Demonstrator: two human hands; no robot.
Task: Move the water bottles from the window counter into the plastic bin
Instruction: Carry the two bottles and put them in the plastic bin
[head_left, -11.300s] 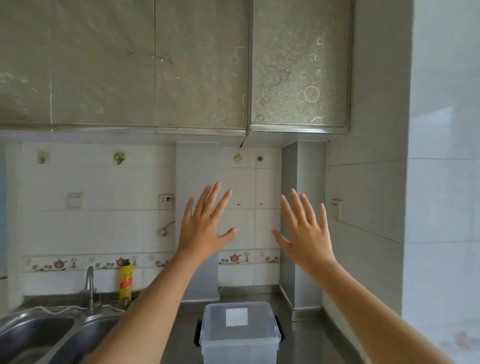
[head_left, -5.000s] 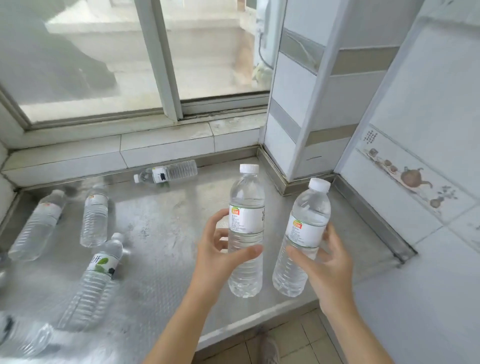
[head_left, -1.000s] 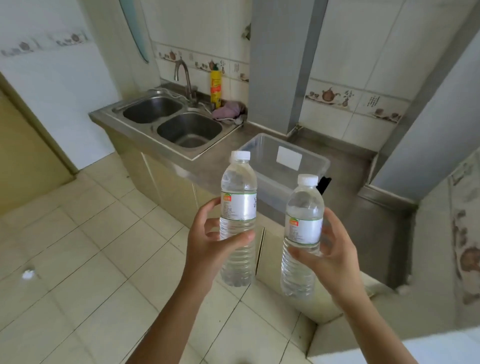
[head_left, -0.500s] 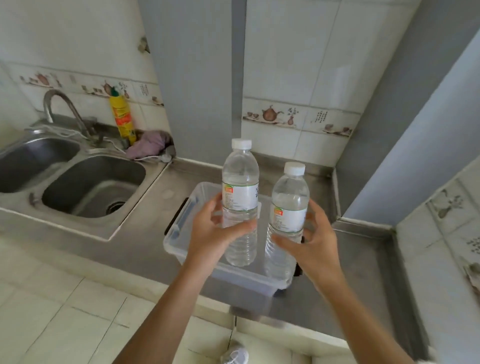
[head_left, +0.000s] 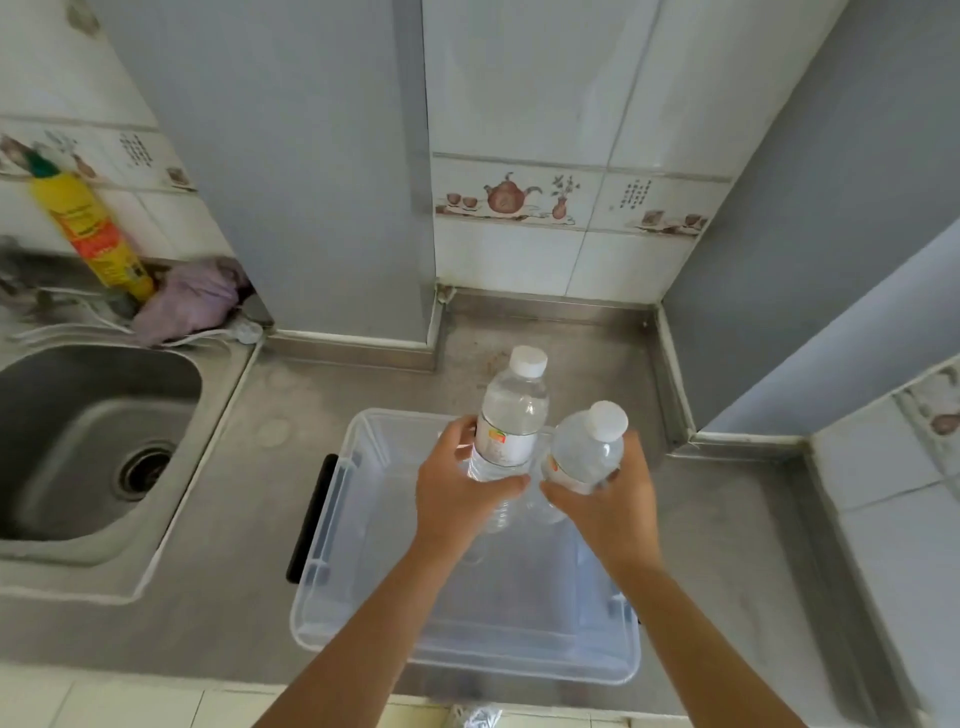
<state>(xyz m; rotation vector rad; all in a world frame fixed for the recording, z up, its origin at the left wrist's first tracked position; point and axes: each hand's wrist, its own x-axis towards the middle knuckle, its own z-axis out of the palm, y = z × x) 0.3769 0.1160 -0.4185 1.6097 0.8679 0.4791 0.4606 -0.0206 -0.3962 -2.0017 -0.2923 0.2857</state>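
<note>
Head view: two water bottles, both capped and held over one clear plastic bin (head_left: 332, 525) on steel counter (head_left: 249, 613). Left hand (head_left: 457, 493) wrapped around left bottle (head_left: 511, 421); right hand (head_left: 608, 499) wrapped around right bottle (head_left: 589, 449). Bottle bottoms possibly inside bin already, unclear. One sink (head_left: 88, 441), one yellow detergent bottle (head_left: 91, 234).

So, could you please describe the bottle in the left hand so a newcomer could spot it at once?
Find the clear plastic bin on the steel counter right of the sink. Two hands hold bottles over it; the left hand's bottle is the farther, more upright one, label facing us.
</note>
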